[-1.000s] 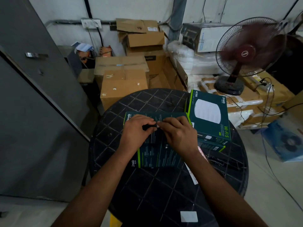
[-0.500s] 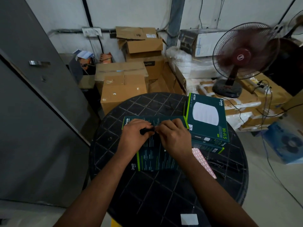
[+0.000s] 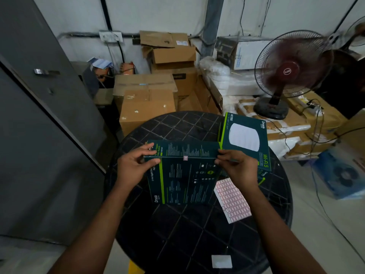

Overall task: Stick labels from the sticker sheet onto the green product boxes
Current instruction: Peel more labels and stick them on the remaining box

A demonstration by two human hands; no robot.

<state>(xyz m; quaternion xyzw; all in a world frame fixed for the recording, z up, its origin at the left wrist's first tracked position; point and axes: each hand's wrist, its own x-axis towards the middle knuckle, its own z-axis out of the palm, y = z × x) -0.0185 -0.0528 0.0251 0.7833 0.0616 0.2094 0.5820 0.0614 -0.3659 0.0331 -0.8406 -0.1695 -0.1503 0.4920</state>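
**A:** Green switch box (image 3: pixel 183 175) sits centre frame on the black round table (image 3: pixel 177 234), and you have it by both ends. Confirm grip?

**B:** Confirmed. Your left hand (image 3: pixel 132 167) pinches the box's left end, thumb on the upper panel, fingers curled under the edge. Your right hand (image 3: pixel 237 167) clamps the right end the same way. Both closed on the box, nothing else in either.

**A:** Label status?

**B:** One small pink-white label (image 3: pixel 185 158) is on the box, right on the fold line between the far panel and the near panel, roughly midway between your hands.

**A:** Sheet?

**B:** Sticker sheet (image 3: pixel 232 200) lies flat on the table, lower right of the box, just under your right wrist. Its upper left corner touches or tucks under the box; can't tell which.

**A:** Other stock?

**B:** Second green box (image 3: pixel 245 139), the Wi-Fi 5 one, sits right of centre, touching the switch box's right end behind your right hand. It rests on more green packaging; count unclear.

**A:** Anything else on the table?

**B:** White square patch (image 3: pixel 221 261) near the bottom edge of the frame. Off the table: cardboard cartons (image 3: pixel 148 107) upper centre, fan (image 3: pixel 292 70) upper right with blades blurred.
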